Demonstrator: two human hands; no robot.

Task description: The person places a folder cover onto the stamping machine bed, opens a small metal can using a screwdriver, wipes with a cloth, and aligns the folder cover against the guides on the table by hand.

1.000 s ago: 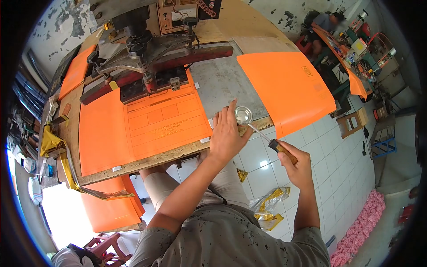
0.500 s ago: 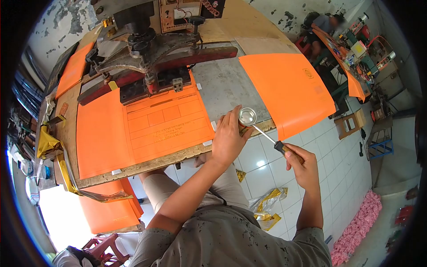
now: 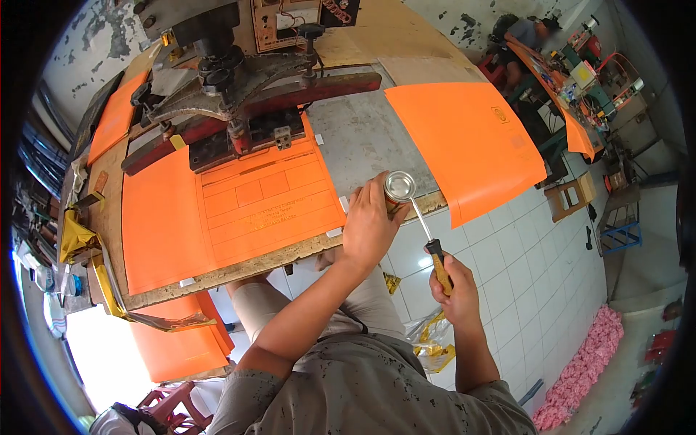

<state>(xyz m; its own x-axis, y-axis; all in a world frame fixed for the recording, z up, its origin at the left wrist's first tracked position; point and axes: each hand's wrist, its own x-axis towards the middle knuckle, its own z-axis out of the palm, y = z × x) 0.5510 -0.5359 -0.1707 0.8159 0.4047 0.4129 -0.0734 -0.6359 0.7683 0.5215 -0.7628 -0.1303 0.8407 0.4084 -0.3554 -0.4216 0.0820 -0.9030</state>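
Observation:
My left hand [image 3: 368, 225] is wrapped round a small round can [image 3: 399, 187] with a silvery lid, at the front edge of the worktable. In my right hand [image 3: 458, 286] is a screwdriver [image 3: 439, 268] with a black and yellowish-brown handle. Its metal shaft slants up to the near right side of the can's rim; whether the tip sits under the lid cannot be made out. Left of the can lies an orange printed sheet [image 3: 268, 210], with faint gold lettering, partly under the press. A second orange sheet [image 3: 464, 152] lies to the right and overhangs the edge.
A heavy press [image 3: 232, 94] with a red bar stands over the table's left part. Gold foil [image 3: 109, 279] hangs at the left edge. Crumpled foil and plastic [image 3: 431, 344] lie on the tiled floor. Another person [image 3: 525, 40] sits at a bench, far right.
My right hand has swung down and left, so the screwdriver stands steeper against the can's rim. My left hand and the can stay nearly in place; the whole view has shifted slightly.

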